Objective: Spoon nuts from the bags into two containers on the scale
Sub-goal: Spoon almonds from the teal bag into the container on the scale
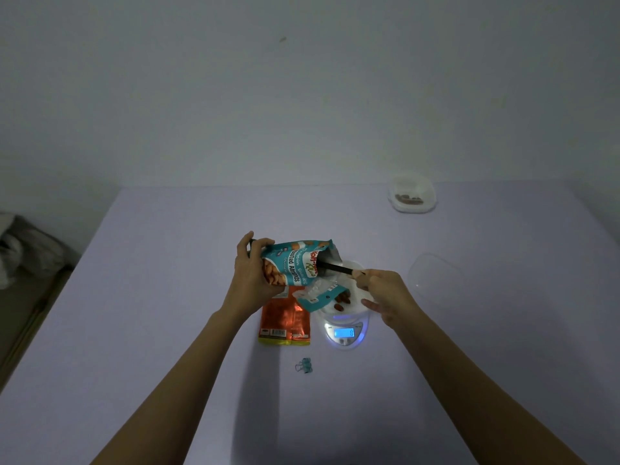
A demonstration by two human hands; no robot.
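Note:
My left hand [250, 273] grips a teal bag of roasted almonds [295, 266], tipped on its side with the open mouth facing right. My right hand [382, 293] pinches the handle of a black spoon [339, 268] whose bowl is hidden inside the bag's mouth. Under the bag's mouth a clear container [352, 305] holding a few almonds [342, 302] sits on a small white scale [345, 332] with a lit blue display. An orange foil bag [285, 325] lies flat on the table, left of the scale.
A second clear container [412, 194] with nuts in it stands at the table's far right. A clear lid [436, 275] lies right of the scale. A small teal binder clip [303, 365] lies near the front. The table's left edge drops to a floor with cloth.

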